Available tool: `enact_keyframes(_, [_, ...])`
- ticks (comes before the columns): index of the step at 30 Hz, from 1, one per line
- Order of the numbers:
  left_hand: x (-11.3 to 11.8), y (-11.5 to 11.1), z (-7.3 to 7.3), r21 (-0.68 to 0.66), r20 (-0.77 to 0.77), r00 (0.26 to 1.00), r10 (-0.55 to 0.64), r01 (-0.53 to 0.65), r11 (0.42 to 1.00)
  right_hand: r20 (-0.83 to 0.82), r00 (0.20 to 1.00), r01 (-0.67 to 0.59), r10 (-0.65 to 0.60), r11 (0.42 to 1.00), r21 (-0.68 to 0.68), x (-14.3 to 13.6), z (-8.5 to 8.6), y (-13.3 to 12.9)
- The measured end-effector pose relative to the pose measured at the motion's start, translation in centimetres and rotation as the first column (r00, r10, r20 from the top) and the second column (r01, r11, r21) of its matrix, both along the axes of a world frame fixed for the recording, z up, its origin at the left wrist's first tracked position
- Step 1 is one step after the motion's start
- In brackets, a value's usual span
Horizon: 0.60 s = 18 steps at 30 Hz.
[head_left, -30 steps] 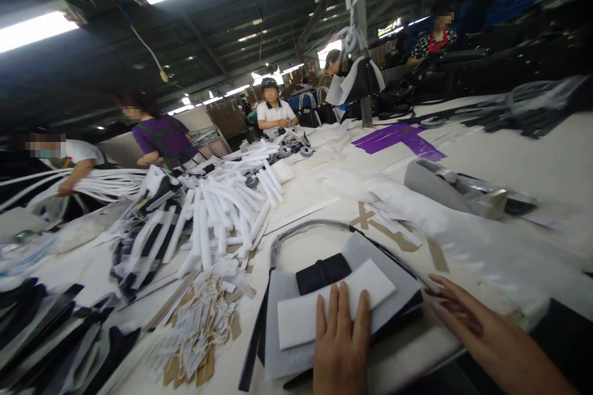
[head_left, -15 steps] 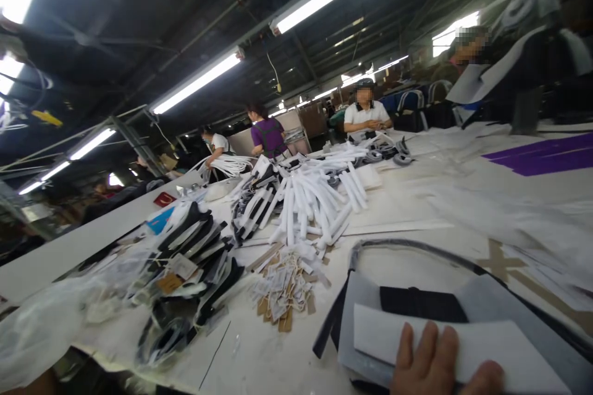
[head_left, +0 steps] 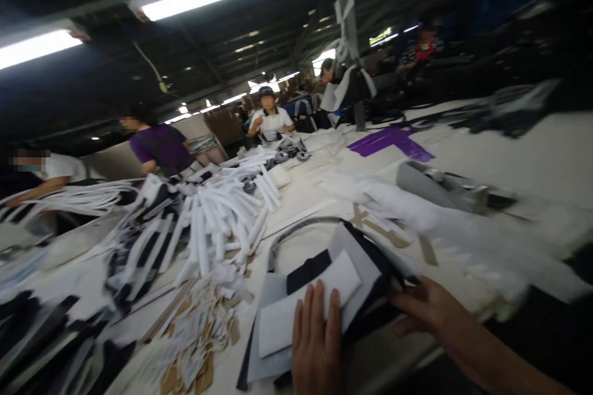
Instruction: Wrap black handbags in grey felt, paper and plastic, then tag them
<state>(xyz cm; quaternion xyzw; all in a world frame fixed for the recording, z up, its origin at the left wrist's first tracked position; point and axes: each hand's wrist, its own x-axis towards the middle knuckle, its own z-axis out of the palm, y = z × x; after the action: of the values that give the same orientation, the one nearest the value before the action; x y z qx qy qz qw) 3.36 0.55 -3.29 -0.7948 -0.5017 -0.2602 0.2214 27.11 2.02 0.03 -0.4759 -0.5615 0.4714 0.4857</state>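
Observation:
A grey and black bag (head_left: 273, 315) with a looped dark handle (head_left: 301, 226) lies on the table before me. Across its front is a white padded sheet (head_left: 278, 327), below a black panel (head_left: 308, 271). My left hand (head_left: 317, 333) rests flat on the white sheet, its fingers stretched out. At the bag's right side, my right hand (head_left: 424, 308) has its thumb and fingers closed on the dark edge. Part of the bag's lower side is hidden by my left hand.
White tubes (head_left: 217, 216) lie in a big pile beyond the bag. Paper tags with strings (head_left: 199, 327) and dark straps (head_left: 41, 333) are to the left. Crumpled plastic film (head_left: 445, 241) and purple strips (head_left: 389, 142) lie right. Several people, one in a purple shirt (head_left: 160, 145), work behind.
The view has swung to the right. My right hand has come into sight at the bag's right edge. My left hand stays on the white sheet, fingers now closer together.

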Motion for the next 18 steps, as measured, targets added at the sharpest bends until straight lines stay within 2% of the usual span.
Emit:
enact_keyframes(1, [-0.4, 0.1, 0.2, -0.014, -0.012, 1.000, -0.016, 0.016, 1.000, -0.040, 0.999, -0.039, 0.037, 0.997, -0.062, 0.1, 0.4, 0.0])
enact_keyframes(2, [-0.8, 0.3, 0.3, -0.026, -0.018, 0.999, -0.027, 0.027, 0.999, -0.032, 0.996, -0.090, 0.088, 0.994, -0.068, 0.5, 0.6, 0.2])
enact_keyframes(4, [-1.6, 0.6, 0.7, -0.046, -0.007, 0.999, -0.038, 0.038, 0.998, 0.145, 0.981, -0.137, 0.129, 0.989, 0.052, 2.4, 0.7, 1.3])
enact_keyframes(5, [-1.9, 0.7, 0.8, -0.052, 0.007, 0.999, -0.040, 0.040, 0.998, 0.291, 0.953, -0.140, 0.088, 0.977, 0.160, 4.0, 0.6, 2.1])
enact_keyframes(6, [-2.2, 0.9, 1.0, -0.055, 0.026, 0.999, -0.041, 0.042, 0.998, 0.454, 0.890, -0.103, -0.047, 0.948, 0.300, 5.8, 0.4, 3.1])
enact_keyframes(7, [-2.4, 1.1, 1.1, -0.056, 0.044, 0.998, -0.044, 0.046, 0.997, 0.562, 0.786, -0.056, -0.256, 0.877, 0.477, 7.9, 0.1, 4.2])
enact_keyframes(8, [-2.6, 1.3, 1.2, -0.057, 0.061, 0.997, -0.047, 0.050, 0.997, 0.634, 0.660, -0.085, -0.402, 0.799, 0.595, 9.9, -0.2, 5.3])
enact_keyframes(9, [-2.8, 1.5, 1.2, -0.059, 0.077, 0.996, -0.051, 0.056, 0.997, 0.694, 0.534, -0.153, -0.482, 0.753, 0.640, 11.9, -0.5, 6.5])
enact_keyframes(11, [-3.0, 1.8, 1.1, -0.068, 0.098, 0.994, -0.056, 0.063, 0.996, 0.764, 0.319, -0.257, -0.561, 0.725, 0.639, 15.1, -1.2, 8.8])
enact_keyframes(13, [-3.0, 2.1, 0.9, -0.068, 0.107, 0.992, -0.062, 0.070, 0.995, 0.801, 0.205, -0.329, -0.562, 0.731, 0.597, 17.1, -1.8, 10.5])
enact_keyframes(14, [-3.0, 2.2, 0.8, -0.063, 0.107, 0.992, -0.066, 0.073, 0.995, 0.810, 0.193, -0.354, -0.554, 0.731, 0.584, 17.6, -2.0, 11.1])
enact_keyframes(16, [-3.1, 2.3, 0.6, -0.054, 0.101, 0.992, -0.071, 0.076, 0.996, 0.820, 0.219, -0.394, -0.529, 0.721, 0.571, 17.9, -2.3, 12.0])
enact_keyframes(18, [-3.1, 2.4, 0.5, -0.050, 0.095, 0.993, -0.070, 0.075, 0.996, 0.801, 0.293, -0.397, -0.523, 0.695, 0.599, 17.6, -2.1, 12.4])
